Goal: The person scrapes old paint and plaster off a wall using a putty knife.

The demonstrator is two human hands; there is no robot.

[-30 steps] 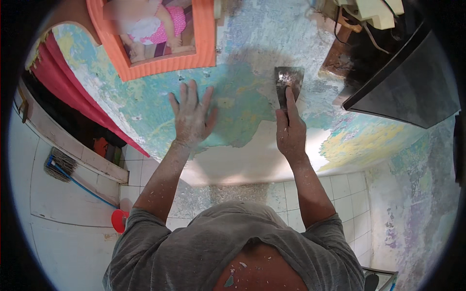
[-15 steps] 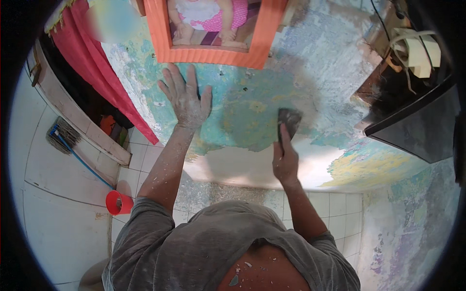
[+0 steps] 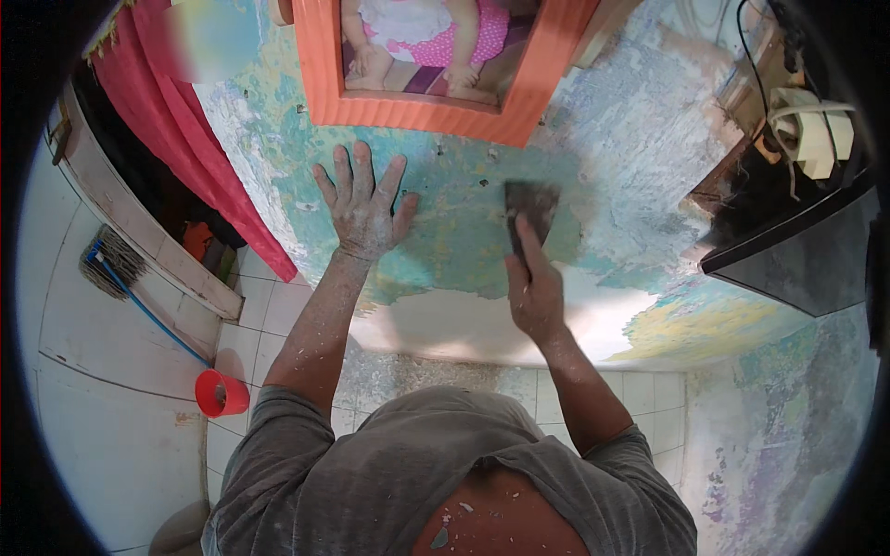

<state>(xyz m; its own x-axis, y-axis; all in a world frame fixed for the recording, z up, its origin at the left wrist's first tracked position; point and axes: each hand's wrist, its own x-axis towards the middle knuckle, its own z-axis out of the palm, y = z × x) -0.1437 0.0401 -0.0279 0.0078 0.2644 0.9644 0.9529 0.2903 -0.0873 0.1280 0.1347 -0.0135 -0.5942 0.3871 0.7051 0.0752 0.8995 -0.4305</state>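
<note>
My left hand [image 3: 364,208], pale with dust, lies flat on the wall [image 3: 436,232] with its fingers spread, a little below an orange picture frame [image 3: 417,116]. To its right, my right hand [image 3: 537,295] grips a scraper [image 3: 532,206] with a wide, dark, dusty blade. The index finger stretches along the tool, and the blade rests at the wall's green, patchy paint. Lower down, a white area with a ragged upper border shows below the flaking green layer. Paint flakes stick to my forearms and chest.
On the left are a pink curtain [image 3: 176,130], a mop [image 3: 116,264] with a blue handle and a red bucket [image 3: 222,395]. A dark screen-like panel [image 3: 788,250] and a white corded box [image 3: 811,139] jut out at the right. White tiles [image 3: 264,320] cover the floor.
My right hand has moved the scraper a little to the left and up along the wall. The left hand stays flat, its fingers spread wider. The whole view has shifted slightly.
</note>
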